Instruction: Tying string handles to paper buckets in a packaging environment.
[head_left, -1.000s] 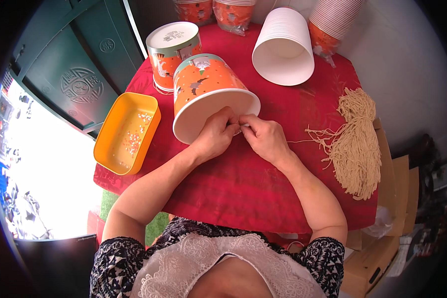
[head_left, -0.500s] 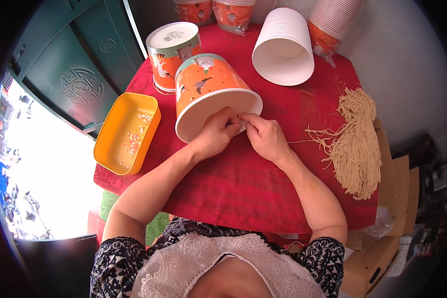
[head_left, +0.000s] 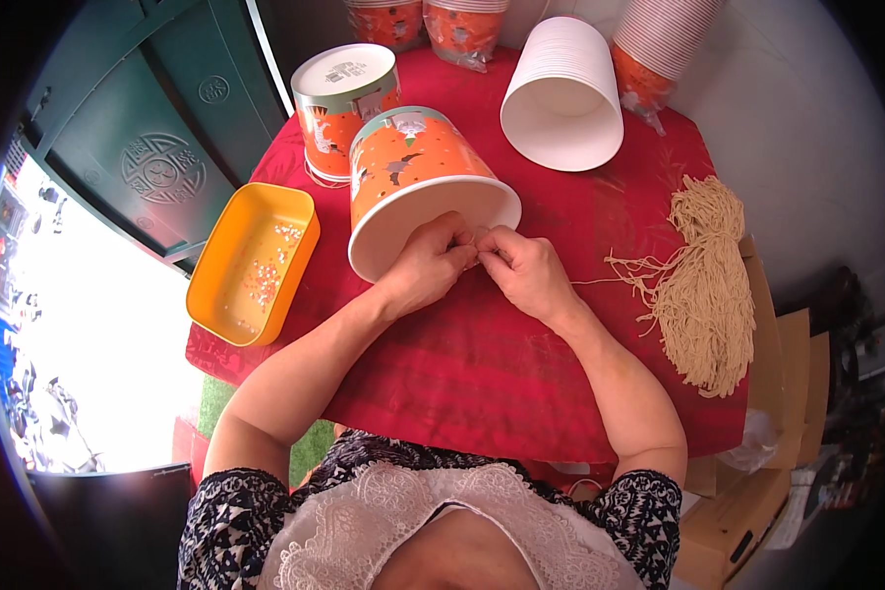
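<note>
An orange paper bucket (head_left: 418, 157) with a white rim lies tipped on its side, its mouth facing me. At the near edge of that mouth my left hand (head_left: 431, 258) pinches a thin beige string, its fingertips partly inside the bucket. Close beside it, my right hand (head_left: 526, 267) is closed in a pinch on the same string, the fingertips of both hands almost touching. A tail of string (head_left: 595, 281) runs from my right hand toward a bundle of beige strings (head_left: 713, 295) on the right. The exact spot where the string meets the bucket is hidden by my fingers.
A yellow tray (head_left: 202, 285) holding small beads stands on the left. Behind the bucket is an upside-down orange bucket (head_left: 339, 133). A stack of white buckets (head_left: 560, 98) lies at the back, with wrapped bucket stacks (head_left: 659, 49) beyond. Everything rests on a red-covered table (head_left: 501, 393).
My right hand's fingers have curled in and dipped slightly at the bucket rim. My left hand and the bucket stay almost in place.
</note>
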The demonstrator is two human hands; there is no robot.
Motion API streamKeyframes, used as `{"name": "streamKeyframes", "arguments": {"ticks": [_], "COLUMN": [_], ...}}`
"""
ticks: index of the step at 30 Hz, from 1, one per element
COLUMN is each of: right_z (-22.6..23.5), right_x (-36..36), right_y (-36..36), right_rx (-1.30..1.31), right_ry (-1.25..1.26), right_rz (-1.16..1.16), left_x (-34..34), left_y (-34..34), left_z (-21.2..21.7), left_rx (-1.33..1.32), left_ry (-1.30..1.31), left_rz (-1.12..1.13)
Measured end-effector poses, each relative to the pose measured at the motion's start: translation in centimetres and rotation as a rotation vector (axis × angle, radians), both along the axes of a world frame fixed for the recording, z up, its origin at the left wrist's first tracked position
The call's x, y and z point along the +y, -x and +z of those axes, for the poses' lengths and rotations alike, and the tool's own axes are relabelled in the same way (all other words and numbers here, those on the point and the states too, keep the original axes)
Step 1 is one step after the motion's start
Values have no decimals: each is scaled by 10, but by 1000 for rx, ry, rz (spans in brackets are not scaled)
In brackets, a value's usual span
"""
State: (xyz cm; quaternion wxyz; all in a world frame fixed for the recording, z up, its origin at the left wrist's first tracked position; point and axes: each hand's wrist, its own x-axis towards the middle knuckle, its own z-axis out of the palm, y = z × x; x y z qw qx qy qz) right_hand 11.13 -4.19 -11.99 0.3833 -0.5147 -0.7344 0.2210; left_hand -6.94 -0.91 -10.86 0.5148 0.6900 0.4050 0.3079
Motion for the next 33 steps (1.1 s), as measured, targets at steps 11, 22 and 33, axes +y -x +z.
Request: {"name": "streamKeyframes", "arguments": {"ticks": [11,22,33], "right_z": [7,53,38], "right_x": [-4,-59,-32], "right_y": [-3,44,18], "right_rx": [42,-494,-199], "right_ry": [95,-563,-658], "right_rz": [24,350,150], "left_x": [1,6,6], "left_y": [-1,1,4], "left_z": [4,-1,-9], "left_rx": [-72,-28,-121], "left_ry": [138,123,98], "left_rz": [14,-46,-44]}}
